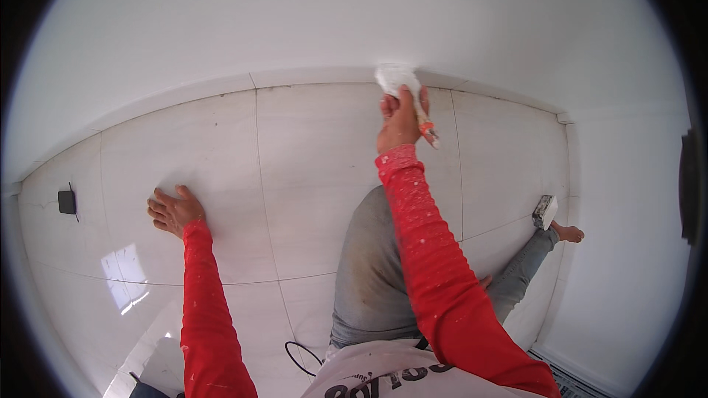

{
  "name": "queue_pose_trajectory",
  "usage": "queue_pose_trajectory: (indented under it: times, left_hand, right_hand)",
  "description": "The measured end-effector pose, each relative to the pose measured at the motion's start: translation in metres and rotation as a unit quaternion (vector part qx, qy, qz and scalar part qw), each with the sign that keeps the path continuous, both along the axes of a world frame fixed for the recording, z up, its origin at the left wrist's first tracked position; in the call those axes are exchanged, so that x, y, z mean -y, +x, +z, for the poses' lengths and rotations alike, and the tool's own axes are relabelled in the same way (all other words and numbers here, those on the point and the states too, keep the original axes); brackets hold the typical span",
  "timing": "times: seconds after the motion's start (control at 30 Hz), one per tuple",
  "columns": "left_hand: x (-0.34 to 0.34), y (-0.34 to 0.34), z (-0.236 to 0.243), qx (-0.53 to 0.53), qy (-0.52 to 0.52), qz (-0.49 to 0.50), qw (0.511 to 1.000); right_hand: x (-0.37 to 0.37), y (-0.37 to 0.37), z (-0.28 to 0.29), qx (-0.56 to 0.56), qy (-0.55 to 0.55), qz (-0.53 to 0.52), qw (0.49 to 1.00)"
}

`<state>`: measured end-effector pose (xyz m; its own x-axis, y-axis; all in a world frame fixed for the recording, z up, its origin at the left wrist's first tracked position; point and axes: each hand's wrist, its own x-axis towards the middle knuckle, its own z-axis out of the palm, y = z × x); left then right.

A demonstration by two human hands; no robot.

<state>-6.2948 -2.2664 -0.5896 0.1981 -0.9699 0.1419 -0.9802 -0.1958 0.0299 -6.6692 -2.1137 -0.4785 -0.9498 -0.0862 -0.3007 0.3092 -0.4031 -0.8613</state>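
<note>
My left hand [174, 210] rests on the tiled floor [310, 133] at the left, fingers spread and holding nothing. At the foot of the white wall [310, 15], my right hand [399, 119] is closed on a white-coated brush [428, 130] with an orange marking on its handle. The white end lies against the skirting [295, 74]; its exact shape is blurred. Both my forearms are in red sleeves, the right one speckled with white.
A small dark square object [66, 203] lies at the far left. A white-smeared box or tray [545, 211] sits beside my bare foot [568, 234]. My bent knee [365, 250] is below my right arm. A black cable [292, 354] loops nearby. A side wall [627, 250] bounds the right.
</note>
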Motion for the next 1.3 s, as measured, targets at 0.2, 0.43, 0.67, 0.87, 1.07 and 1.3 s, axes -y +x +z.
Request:
queue_pose_trajectory:
  times: [0.2, 0.43, 0.67, 0.87, 1.07, 1.3]
  left_hand:
    - [0.003, 0.007, -0.002, -0.001, -0.003, 0.0, 1.0]
    - [-0.001, 0.008, 0.0, -0.014, -0.014, -0.021, 1.0]
    - [0.002, 0.003, -0.01, -0.011, -0.016, -0.022, 1.0]
    - [0.002, 0.007, -0.011, -0.021, -0.009, -0.009, 1.0]
    - [0.006, 0.01, -0.017, -0.01, -0.017, -0.012, 1.0]
    - [0.006, 0.018, -0.018, -0.014, -0.021, -0.02, 0.999]
  right_hand:
    - [0.029, 0.089, 0.037, 0.102, 0.003, 0.372, 0.923]
    - [-0.066, 0.041, 0.072, -0.096, 0.124, 0.52, 0.84]
    - [-0.158, -0.032, 0.082, -0.103, 0.13, 0.469, 0.868]
    - [-0.132, -0.032, 0.065, -0.082, 0.285, 0.38, 0.876]
    - [-0.066, -0.024, 0.047, 0.021, 0.287, 0.466, 0.836]
    - [-0.091, -0.077, 0.027, -0.01, 0.291, 0.309, 0.905]
